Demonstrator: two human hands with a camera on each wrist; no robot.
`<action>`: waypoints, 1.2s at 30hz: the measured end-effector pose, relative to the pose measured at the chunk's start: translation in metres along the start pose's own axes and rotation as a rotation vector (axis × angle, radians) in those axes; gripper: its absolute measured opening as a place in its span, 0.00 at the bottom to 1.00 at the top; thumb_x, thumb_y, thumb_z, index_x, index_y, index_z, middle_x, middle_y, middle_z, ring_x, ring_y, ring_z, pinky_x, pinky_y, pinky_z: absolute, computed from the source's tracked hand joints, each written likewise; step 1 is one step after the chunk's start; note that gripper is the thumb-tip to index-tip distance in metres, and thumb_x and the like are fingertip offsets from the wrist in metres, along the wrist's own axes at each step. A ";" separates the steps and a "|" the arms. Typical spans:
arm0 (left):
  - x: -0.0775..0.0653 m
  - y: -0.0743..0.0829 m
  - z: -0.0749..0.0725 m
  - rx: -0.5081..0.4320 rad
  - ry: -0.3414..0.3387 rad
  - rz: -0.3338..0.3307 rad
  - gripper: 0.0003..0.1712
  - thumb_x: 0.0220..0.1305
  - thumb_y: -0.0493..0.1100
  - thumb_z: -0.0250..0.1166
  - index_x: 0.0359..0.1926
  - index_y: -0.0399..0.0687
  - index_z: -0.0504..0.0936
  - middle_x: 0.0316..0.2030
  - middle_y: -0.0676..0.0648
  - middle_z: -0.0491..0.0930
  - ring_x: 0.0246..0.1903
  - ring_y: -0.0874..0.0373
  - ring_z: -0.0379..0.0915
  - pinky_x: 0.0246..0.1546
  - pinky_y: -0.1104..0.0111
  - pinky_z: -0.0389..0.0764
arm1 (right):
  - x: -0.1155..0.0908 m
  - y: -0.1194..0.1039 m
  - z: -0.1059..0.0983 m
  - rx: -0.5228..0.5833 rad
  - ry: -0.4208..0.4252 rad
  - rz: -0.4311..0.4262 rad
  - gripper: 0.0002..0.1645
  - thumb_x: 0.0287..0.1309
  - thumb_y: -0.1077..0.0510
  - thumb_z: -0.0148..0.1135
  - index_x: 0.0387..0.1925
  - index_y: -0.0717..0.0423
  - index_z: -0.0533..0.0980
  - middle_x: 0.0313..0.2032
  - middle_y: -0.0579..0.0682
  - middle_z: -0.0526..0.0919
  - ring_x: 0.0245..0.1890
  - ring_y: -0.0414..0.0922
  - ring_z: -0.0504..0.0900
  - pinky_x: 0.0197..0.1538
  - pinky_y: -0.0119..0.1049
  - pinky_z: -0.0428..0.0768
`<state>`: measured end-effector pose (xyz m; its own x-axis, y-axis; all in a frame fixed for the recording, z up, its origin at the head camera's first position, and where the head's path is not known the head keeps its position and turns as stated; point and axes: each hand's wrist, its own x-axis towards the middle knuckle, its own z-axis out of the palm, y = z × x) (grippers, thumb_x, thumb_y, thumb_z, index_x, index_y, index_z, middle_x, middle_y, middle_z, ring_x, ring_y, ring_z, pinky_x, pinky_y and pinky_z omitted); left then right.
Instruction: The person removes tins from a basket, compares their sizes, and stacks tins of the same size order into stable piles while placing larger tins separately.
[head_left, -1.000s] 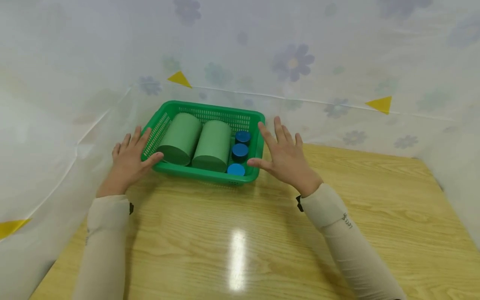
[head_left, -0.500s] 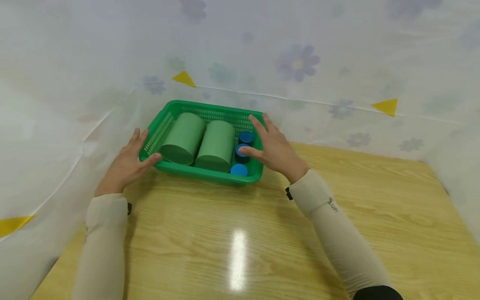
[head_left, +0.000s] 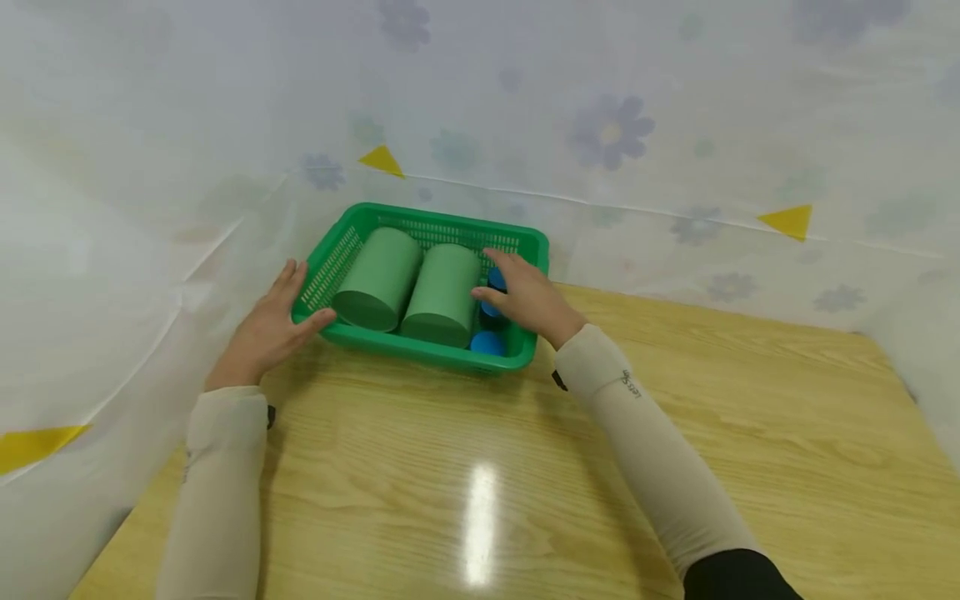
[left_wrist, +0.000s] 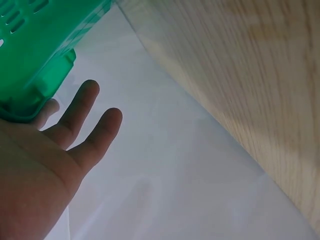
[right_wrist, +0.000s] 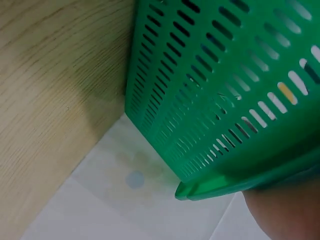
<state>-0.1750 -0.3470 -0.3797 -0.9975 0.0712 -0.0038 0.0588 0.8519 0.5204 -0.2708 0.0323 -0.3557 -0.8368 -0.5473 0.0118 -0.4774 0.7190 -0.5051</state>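
Note:
A green plastic basket (head_left: 420, 352) stands on the wooden table against the back sheet. Two light green cylinders (head_left: 381, 271) lie side by side in it. Along its right side are three small containers with blue tops (head_left: 488, 342), two of them partly hidden by my right hand. My left hand (head_left: 262, 337) is at the basket's left front corner, thumb over the rim and fingers extended along the outer side. My right hand (head_left: 531, 298) reaches over the right rim, its thumb and index finger extended above the blue tops, near the right cylinder (head_left: 444, 287).
Behind and to the left hangs a pale sheet (head_left: 510, 125) with a flower print. Yellow triangles (head_left: 789, 222) are fixed on it. The wooden table (head_left: 390, 467) extends to the front and right.
My right hand has moved left, from beside the right rim to over the blue-topped containers. My left hand stays at the left corner. The view has shifted slightly.

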 end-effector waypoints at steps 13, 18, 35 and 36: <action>-0.002 0.002 0.000 0.012 -0.006 -0.023 0.57 0.70 0.73 0.52 0.80 0.55 0.28 0.79 0.49 0.25 0.75 0.32 0.30 0.69 0.34 0.44 | -0.007 -0.019 0.007 -0.314 -0.251 -0.095 0.29 0.61 0.35 0.68 0.47 0.55 0.82 0.37 0.48 0.83 0.35 0.44 0.78 0.47 0.43 0.79; -0.002 0.002 -0.001 0.013 -0.007 -0.025 0.58 0.70 0.73 0.52 0.80 0.53 0.28 0.79 0.48 0.24 0.76 0.35 0.29 0.70 0.36 0.43 | -0.008 -0.028 0.013 -0.457 -0.303 -0.062 0.21 0.63 0.39 0.68 0.27 0.50 0.77 0.25 0.45 0.76 0.32 0.43 0.75 0.56 0.52 0.73; -0.002 0.005 -0.002 -0.010 -0.021 -0.032 0.59 0.70 0.72 0.53 0.80 0.52 0.27 0.79 0.49 0.23 0.76 0.37 0.27 0.70 0.37 0.42 | -0.011 -0.032 0.013 -0.508 -0.243 -0.016 0.25 0.64 0.44 0.69 0.53 0.58 0.78 0.44 0.53 0.85 0.50 0.53 0.83 0.71 0.64 0.55; -0.003 0.005 -0.002 -0.011 -0.021 -0.034 0.59 0.70 0.72 0.53 0.80 0.52 0.27 0.79 0.49 0.23 0.76 0.37 0.27 0.70 0.37 0.42 | -0.011 -0.032 0.012 -0.510 -0.225 -0.017 0.29 0.64 0.44 0.69 0.57 0.59 0.77 0.47 0.55 0.85 0.51 0.54 0.82 0.71 0.64 0.54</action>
<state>-0.1720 -0.3439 -0.3747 -0.9978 0.0539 -0.0397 0.0248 0.8484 0.5288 -0.2427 0.0104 -0.3497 -0.7764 -0.5988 -0.1966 -0.6067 0.7946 -0.0242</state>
